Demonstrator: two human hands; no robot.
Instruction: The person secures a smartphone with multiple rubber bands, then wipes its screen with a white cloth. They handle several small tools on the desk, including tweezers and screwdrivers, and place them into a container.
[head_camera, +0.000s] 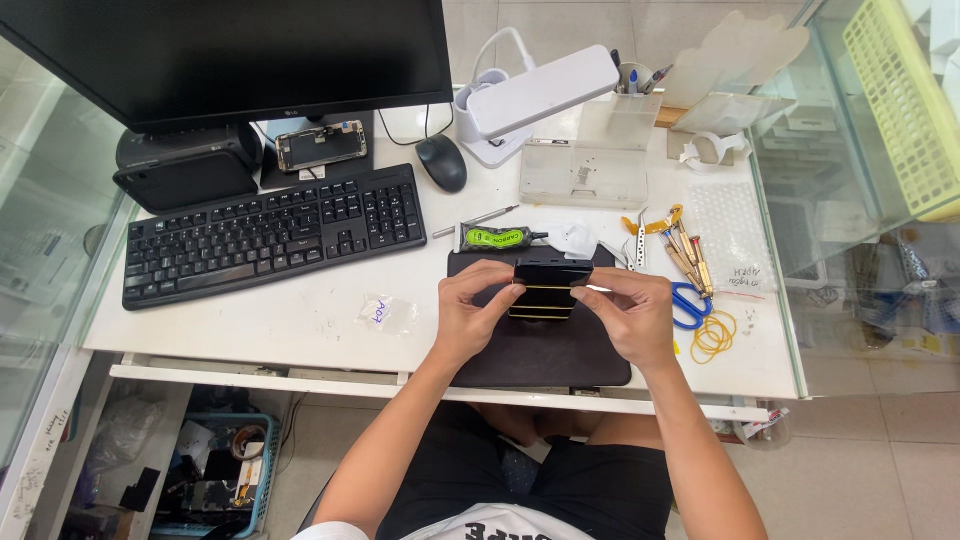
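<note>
While the left hand (478, 310) and the right hand (628, 312) are meeting over the dark mat (545, 355), their fingers are closing on a black phone-sized block (548, 287) bound by yellow rubber bands, holding it just above the mat's upper half. A small clear bag (388, 313) with a blue mark is lying on the white worktop (300, 320) left of the mat, and a green-labelled tube (495, 238) is sitting just behind it. A clear cup (634, 80) is holding pens near the lamp (530, 95). Below the worktop, a blue basket (262, 480) is carrying tape and dark parts that are hard to make out. Loose yellow bands (713, 337) are lying beside blue scissors (686, 303).
</note>
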